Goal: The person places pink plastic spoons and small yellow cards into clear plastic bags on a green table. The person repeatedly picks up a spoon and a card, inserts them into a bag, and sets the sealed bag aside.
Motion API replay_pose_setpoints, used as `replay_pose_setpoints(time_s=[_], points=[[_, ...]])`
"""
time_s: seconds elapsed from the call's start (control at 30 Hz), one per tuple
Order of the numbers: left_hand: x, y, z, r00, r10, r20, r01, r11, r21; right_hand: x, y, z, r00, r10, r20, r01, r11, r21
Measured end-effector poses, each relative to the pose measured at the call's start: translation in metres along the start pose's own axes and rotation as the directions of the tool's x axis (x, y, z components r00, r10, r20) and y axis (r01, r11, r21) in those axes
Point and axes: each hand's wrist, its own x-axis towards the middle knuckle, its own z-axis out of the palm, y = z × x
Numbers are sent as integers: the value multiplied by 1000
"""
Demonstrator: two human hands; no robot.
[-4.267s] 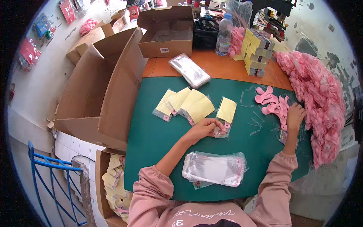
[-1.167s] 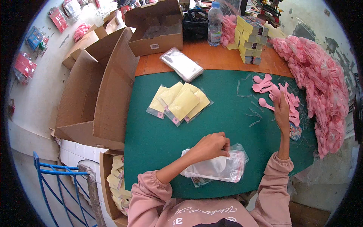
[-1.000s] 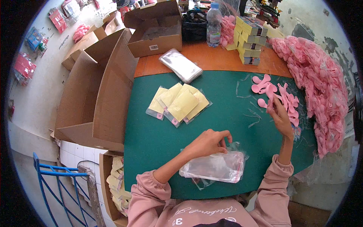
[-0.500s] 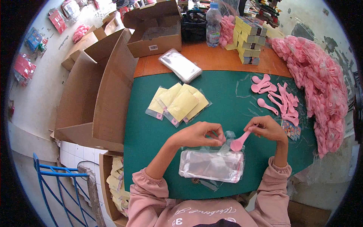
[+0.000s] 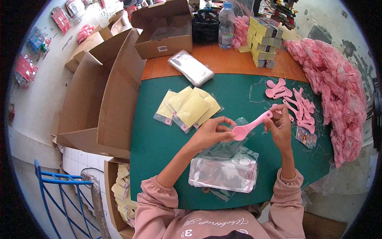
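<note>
A pink plastic spoon (image 5: 250, 128) is held up slantwise over the table, its bowl to the left and its holed handle to the right. My right hand (image 5: 279, 126) has thumb and fingers about the handle's end. My left hand (image 5: 215, 132) is closed at the bowl, pinching a thin clear plastic bag (image 5: 227, 147) that hangs below and behind the spoon. Whether the bowl is inside the bag, I cannot tell. Just beneath lies a stack of clear plastic bags (image 5: 219, 174). Loose pink spoons (image 5: 300, 104) and a few small picture cards (image 5: 305, 137) lie to the right.
Bagged yellow cards (image 5: 193, 111) lie left of centre, before another bag stack (image 5: 191, 68). Cardboard boxes (image 5: 119, 91) stand at the left. Along the back are a water bottle (image 5: 226, 26) and banded card stacks (image 5: 263, 42). Many pink spoons (image 5: 338, 95) heap at the right edge.
The spoon has risen away from me and turned, its bowl now beside my left fingers. Both hands have moved farther up the table, and my left hand has lifted a clear bag off the stack.
</note>
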Motion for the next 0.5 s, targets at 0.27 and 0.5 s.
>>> replay_pose_setpoints(time_s=[0.27,0.5], points=[[4,-14,1,971,224,-81,-209,964,166,-8,5,25,991,1,131,-10,998,70],[-3,7,4,989,150,5,-141,919,368,-7,-11,29,966,-154,206,206,943,-262]])
